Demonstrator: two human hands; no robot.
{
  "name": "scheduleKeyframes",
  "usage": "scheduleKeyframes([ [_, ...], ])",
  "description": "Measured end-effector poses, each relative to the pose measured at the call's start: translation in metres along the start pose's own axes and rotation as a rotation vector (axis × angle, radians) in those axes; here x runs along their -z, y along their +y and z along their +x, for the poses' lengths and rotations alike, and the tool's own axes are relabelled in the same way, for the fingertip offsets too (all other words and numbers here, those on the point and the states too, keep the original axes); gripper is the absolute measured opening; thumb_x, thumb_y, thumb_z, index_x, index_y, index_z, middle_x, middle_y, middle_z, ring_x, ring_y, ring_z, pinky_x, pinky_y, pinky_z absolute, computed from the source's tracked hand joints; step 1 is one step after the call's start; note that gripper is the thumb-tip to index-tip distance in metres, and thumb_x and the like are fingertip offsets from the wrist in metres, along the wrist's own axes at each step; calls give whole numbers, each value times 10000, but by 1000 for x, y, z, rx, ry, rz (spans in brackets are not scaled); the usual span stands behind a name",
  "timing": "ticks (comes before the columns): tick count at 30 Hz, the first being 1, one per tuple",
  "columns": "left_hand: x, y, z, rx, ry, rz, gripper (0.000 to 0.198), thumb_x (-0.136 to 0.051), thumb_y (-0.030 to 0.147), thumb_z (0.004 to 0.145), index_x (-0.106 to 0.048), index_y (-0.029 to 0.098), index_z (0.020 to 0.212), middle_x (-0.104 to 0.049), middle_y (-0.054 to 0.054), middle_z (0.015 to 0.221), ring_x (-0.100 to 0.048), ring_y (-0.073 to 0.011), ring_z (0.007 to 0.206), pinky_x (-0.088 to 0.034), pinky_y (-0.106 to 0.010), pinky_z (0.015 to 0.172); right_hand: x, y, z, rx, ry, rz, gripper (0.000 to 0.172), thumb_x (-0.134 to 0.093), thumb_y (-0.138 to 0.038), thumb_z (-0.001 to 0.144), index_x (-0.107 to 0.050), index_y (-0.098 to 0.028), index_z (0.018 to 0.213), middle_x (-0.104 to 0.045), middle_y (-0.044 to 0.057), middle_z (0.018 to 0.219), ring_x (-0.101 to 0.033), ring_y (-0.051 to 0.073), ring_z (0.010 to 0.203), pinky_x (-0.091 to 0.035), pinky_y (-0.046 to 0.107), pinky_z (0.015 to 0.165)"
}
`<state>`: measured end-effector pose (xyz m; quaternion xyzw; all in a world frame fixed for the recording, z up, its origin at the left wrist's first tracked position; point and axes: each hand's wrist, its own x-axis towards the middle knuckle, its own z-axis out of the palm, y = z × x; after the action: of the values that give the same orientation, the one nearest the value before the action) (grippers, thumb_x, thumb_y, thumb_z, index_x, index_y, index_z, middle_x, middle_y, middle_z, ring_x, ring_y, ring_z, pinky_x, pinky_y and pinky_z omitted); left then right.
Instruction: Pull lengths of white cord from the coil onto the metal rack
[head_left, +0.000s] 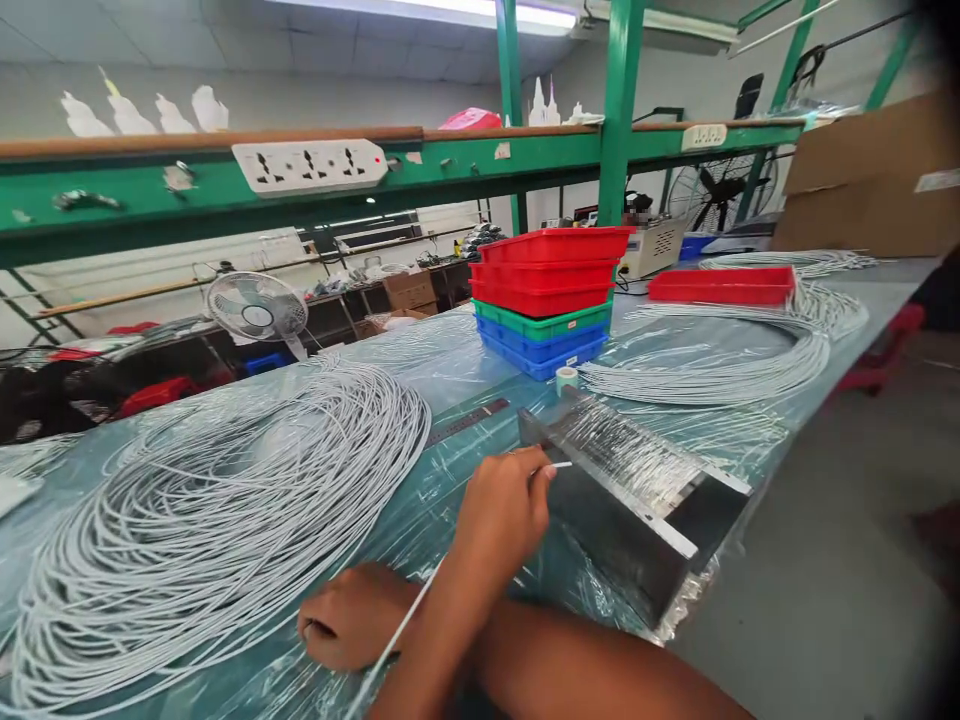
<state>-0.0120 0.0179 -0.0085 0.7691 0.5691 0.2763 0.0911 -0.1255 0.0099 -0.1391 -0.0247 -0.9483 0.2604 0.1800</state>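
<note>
My left hand (501, 512) reaches forward over my other forearm and pinches the end of a thin white wire (561, 465) at the near edge of a metal trough (637, 540). Several cut wires lie in the trough. From the pinch, the wire runs back toward me past my right hand (351, 615). That hand rests closed on the plastic-covered table (457, 370), its fingers curled round the same wire. A large loose coil of white wire (217, 520) lies to the left of both hands.
A metal ruler (469, 420) lies flat beyond my hands. A small tape roll (566, 378) stands before stacked red, green and blue trays (551, 300). More wire coils (720, 375) and a red tray (721, 286) lie further right. A green shelf frame (622, 110) stands behind.
</note>
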Motion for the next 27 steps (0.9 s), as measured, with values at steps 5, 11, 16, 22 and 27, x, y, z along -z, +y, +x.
scheduleKeyframes([
  [5, 1, 0, 2, -17, -16, -5, 142, -610, 83, 968, -654, 171, 866, -607, 17, 998, -608, -194, 853, -441, -234, 769, 2, -3, -2, -102, 15, -40, 168, -448, -338, 828, -586, -245, 849, -702, -41, 911, -616, 153, 782, -365, 235, 592],
  [11, 7, 6, -2, 19, -59, 16, 177, -567, 86, 997, -611, 168, 847, -593, 49, 1043, -603, -204, 897, -432, -234, 763, 13, -13, -8, -98, 59, -57, 151, -453, -293, 825, -590, -241, 858, -697, -57, 903, -629, 137, 799, -382, 223, 605],
  [16, 2, 9, -5, 27, -47, 59, 150, -566, 95, 999, -596, 175, 877, -579, 61, 1083, -590, -241, 955, -461, -277, 777, 24, -21, -10, -107, 6, -55, 132, -469, -256, 821, -594, -224, 847, -695, -38, 905, -626, 142, 824, -388, 222, 619],
  [22, -4, 8, -2, 30, -38, 87, 114, -554, 121, 1000, -607, 183, 921, -598, 36, 985, -600, -252, 897, -492, -319, 771, 26, -19, -9, -78, 31, -54, 112, -485, -230, 812, -595, -210, 802, -689, -27, 848, -599, 132, 744, -355, 228, 598],
  [27, -4, 11, -10, 5, -18, 105, 104, -629, 167, 961, -597, 169, 863, -602, 4, 912, -604, -203, 811, -464, -284, 653, 17, -18, -11, -97, 88, -55, 123, -508, -194, 805, -631, -200, 815, -685, 1, 820, -579, 137, 728, -336, 236, 617],
])
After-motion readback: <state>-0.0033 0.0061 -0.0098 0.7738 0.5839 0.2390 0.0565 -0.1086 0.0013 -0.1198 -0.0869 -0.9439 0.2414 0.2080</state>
